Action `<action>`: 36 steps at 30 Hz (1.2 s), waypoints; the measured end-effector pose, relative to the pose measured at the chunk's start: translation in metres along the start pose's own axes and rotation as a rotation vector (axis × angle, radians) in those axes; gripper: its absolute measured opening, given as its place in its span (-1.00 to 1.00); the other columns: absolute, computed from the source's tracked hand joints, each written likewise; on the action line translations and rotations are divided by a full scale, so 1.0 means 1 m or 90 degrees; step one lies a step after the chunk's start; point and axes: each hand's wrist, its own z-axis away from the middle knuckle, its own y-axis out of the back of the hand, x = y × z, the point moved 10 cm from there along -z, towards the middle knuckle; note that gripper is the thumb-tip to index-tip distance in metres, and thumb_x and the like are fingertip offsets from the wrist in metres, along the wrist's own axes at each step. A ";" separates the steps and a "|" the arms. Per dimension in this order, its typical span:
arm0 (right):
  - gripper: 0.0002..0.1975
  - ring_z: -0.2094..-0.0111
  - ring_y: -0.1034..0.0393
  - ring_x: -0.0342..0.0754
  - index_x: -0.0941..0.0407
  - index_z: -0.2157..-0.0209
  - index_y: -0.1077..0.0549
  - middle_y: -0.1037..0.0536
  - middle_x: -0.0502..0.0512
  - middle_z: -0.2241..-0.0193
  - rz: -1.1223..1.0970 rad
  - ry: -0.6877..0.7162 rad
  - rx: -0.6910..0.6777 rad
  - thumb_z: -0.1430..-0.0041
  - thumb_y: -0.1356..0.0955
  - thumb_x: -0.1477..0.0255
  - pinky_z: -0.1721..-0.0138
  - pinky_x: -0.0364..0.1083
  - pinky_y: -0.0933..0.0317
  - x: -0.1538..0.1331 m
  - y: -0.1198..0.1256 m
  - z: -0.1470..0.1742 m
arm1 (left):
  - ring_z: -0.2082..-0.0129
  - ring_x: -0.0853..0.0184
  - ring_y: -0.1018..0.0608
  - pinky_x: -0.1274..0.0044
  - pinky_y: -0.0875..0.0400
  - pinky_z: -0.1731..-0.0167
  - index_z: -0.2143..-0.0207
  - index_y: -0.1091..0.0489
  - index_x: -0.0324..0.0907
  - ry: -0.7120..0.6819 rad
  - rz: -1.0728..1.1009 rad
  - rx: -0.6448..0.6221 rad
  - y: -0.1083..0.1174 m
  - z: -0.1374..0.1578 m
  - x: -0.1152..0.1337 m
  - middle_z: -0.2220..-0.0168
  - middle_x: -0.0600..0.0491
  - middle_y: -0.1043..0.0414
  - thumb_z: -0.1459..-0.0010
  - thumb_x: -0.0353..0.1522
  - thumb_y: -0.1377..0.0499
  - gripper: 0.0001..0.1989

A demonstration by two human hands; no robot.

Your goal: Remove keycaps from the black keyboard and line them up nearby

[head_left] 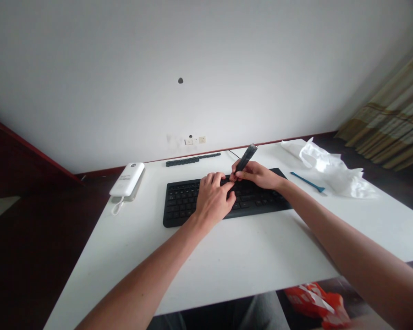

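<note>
My right hand [253, 175] pinches a black stick [246, 158], left hand [213, 196] loosely spread on the keyboard [178, 207], nearer the table [240, 261]'s far edge. Some keys [184, 162] look already off, lined up behind; guessing plenty left.

Centre: two bare hands [213, 197] [257, 175], one black plastic keyboard [178, 201]. Left: one white rounded power bank [127, 179]. Right: one slim blue tool [305, 181]. Lower right: one red plastic bag [304, 302].

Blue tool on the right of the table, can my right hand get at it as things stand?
Probably yes: the blue tool lies uncovered on the table, to the right of your right hand. But that hand holds a dark stick-like object and may need freeing first.
</note>
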 end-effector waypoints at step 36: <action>-0.69 0.25 -0.57 0.09 0.11 0.21 -0.48 -0.64 0.14 0.33 0.008 -0.066 0.204 -0.16 -0.49 0.19 0.14 0.07 -0.47 0.000 0.034 0.009 | -0.07 0.10 -0.37 0.23 -0.36 -0.10 -0.04 -0.52 -0.11 -0.034 0.006 -0.021 -0.010 -0.012 -0.002 -0.03 -0.07 -0.37 -0.28 -0.16 -0.23 -0.64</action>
